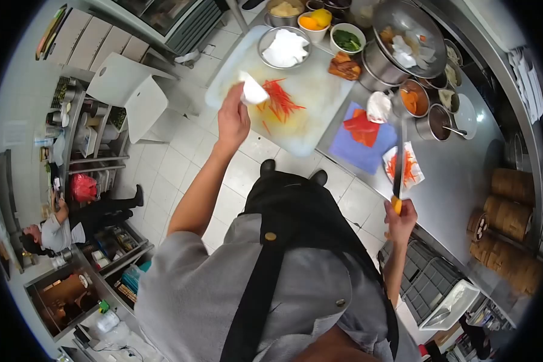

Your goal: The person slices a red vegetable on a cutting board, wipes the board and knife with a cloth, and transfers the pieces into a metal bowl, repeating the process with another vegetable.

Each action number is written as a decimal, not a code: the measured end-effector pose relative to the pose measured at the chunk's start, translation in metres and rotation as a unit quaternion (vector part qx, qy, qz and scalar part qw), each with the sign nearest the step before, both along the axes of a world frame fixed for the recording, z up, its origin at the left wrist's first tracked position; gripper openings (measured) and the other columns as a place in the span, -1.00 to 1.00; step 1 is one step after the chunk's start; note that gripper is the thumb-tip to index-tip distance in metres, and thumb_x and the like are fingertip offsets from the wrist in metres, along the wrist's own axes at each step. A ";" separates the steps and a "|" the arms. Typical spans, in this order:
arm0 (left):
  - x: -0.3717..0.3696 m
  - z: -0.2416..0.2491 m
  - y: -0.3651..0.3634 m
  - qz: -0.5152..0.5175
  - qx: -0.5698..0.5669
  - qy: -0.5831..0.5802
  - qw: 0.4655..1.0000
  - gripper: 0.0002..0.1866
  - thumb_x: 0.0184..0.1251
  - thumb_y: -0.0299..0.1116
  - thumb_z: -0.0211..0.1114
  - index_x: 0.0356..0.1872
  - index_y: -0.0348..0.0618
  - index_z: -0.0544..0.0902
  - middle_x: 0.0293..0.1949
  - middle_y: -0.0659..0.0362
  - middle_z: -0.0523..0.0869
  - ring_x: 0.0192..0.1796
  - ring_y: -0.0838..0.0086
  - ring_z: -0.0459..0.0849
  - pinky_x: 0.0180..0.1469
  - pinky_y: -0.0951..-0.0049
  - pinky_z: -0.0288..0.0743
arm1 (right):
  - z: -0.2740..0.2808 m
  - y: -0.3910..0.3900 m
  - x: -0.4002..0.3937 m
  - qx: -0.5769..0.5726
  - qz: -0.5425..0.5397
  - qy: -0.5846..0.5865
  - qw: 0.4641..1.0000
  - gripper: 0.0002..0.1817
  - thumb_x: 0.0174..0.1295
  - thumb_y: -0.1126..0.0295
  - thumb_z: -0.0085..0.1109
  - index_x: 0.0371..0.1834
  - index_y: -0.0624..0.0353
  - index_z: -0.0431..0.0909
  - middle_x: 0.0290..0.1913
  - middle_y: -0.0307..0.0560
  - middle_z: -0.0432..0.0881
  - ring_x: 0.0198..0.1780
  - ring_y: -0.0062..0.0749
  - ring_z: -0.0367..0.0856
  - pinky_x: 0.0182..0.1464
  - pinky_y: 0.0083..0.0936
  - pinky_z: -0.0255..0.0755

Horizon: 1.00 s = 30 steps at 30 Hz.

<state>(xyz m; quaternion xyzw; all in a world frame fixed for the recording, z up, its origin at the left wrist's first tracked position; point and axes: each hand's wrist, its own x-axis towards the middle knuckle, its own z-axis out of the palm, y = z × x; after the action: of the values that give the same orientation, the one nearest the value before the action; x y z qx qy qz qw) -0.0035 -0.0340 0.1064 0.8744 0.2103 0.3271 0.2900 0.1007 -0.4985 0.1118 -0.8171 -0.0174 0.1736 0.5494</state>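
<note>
My left hand (233,117) is closed on a smooth white piece (252,89) whose kind I cannot make out, raised by the cutting board (317,130). Right beside it, thin red-orange shreds (280,99) lie heaped on the board. My right hand (401,218) grips a knife (398,172) by its orange handle, blade pointing away from me over the steel counter. Under or beside the blade is a white dish (419,175) with more orange shreds. A blue cloth (359,145) carries flat red pieces (362,128). A metal bowl (309,57) of white stuff stands on the board.
A browned chunk of food (344,66) sits at the board's right edge. Beyond it are a large metal pan (398,30) and several small pots, one with a spoon (454,130). Bamboo steamers (507,217) stand at right. Another person (60,226) is at the far left.
</note>
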 end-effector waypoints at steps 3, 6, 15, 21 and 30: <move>0.020 -0.047 0.038 0.065 0.136 0.060 0.987 -0.40 0.15 -0.64 0.06 0.30 -0.17 0.39 0.36 -0.15 0.34 0.41 -0.09 0.28 0.37 -0.06 0.19 | -0.008 0.055 0.007 -0.098 0.109 -0.043 0.988 -0.64 0.03 0.36 0.48 -0.53 0.28 0.42 -0.64 -0.26 0.46 -0.62 -0.67 0.27 -0.58 -0.57 0.21; 0.024 -0.103 0.051 -0.003 0.082 0.284 0.955 -0.33 0.15 -0.56 0.07 0.39 -0.23 0.26 0.43 -0.17 0.21 0.49 -0.15 0.06 0.44 -0.19 -0.03 | -0.007 0.103 -0.007 -0.144 0.165 -0.111 0.969 -0.61 -0.04 0.30 0.51 -0.51 0.33 0.45 -0.64 -0.13 0.47 -0.58 -0.59 0.30 -0.51 -0.49 0.30; 0.062 -0.084 0.022 -0.193 0.129 0.161 0.959 -0.27 0.12 -0.58 0.07 0.43 -0.24 0.18 0.51 -0.06 0.02 0.56 -0.02 -0.11 0.45 -0.29 -0.18 | -0.003 0.140 -0.075 -0.197 0.055 -0.046 0.978 -0.63 -0.06 0.31 0.51 -0.52 0.32 0.47 -0.62 -0.09 0.51 -0.57 -0.55 0.35 -0.47 -0.49 0.35; 0.037 -0.094 0.022 -0.292 0.118 0.234 0.920 -0.39 0.14 -0.59 0.11 0.32 -0.09 0.43 0.49 0.03 0.15 0.55 0.04 -0.06 0.44 -0.26 -0.07 | -0.001 0.143 -0.099 -0.178 -0.001 0.019 0.984 -0.63 -0.06 0.29 0.50 -0.52 0.31 0.48 -0.61 -0.06 0.53 -0.57 -0.49 0.41 -0.45 -0.45 0.38; 0.028 -0.083 0.035 -0.273 0.100 0.261 0.921 -0.35 0.09 -0.67 0.09 0.31 -0.10 0.44 0.47 -0.03 0.17 0.52 -0.03 0.03 0.46 -0.16 -0.03 | -0.022 0.158 -0.028 -0.201 0.087 -0.091 0.972 -0.58 -0.10 0.23 0.50 -0.52 0.34 0.46 -0.56 0.08 0.55 -0.53 -0.20 0.50 -0.40 -0.30 0.42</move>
<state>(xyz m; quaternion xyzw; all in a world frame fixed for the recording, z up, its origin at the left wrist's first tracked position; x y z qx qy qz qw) 0.0248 0.0012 0.0234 0.9768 -0.0020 0.0147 0.2137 0.0728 -0.3402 0.0895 -0.9184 -0.1032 0.1459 0.3531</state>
